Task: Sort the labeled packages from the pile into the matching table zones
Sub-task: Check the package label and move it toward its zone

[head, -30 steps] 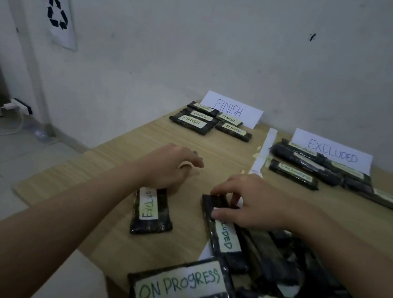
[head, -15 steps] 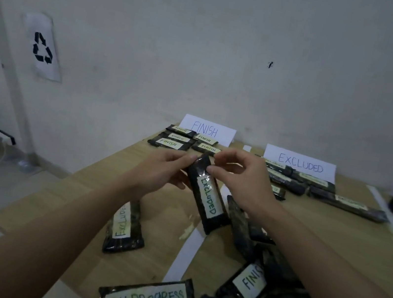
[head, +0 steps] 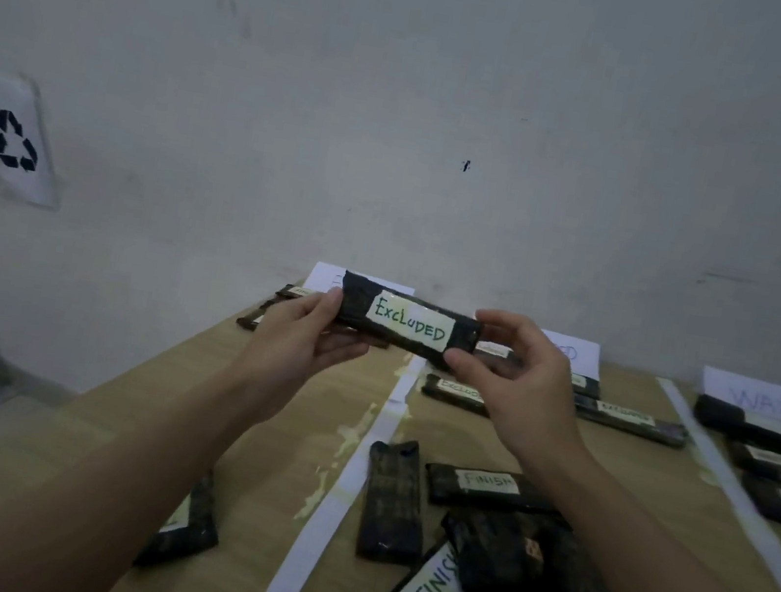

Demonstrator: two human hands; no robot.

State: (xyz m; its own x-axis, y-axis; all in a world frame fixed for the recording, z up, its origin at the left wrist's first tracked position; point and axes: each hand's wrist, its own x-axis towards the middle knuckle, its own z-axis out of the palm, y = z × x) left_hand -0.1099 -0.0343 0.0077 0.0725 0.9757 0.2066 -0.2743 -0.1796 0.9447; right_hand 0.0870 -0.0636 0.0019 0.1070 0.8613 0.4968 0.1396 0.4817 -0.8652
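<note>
Black EXCLUDED package hides FINISH sign, both hands gripping

Bare forearms, seemingly no sleeves or jewellery.

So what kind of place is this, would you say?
Probably a makeshift sorting station in a plain room: handwritten white paper zone signs against the bare wall, white tape strips dividing the wooden table, and a recycling-symbol sheet.

bare table centre-left, package pile crowding right
</note>
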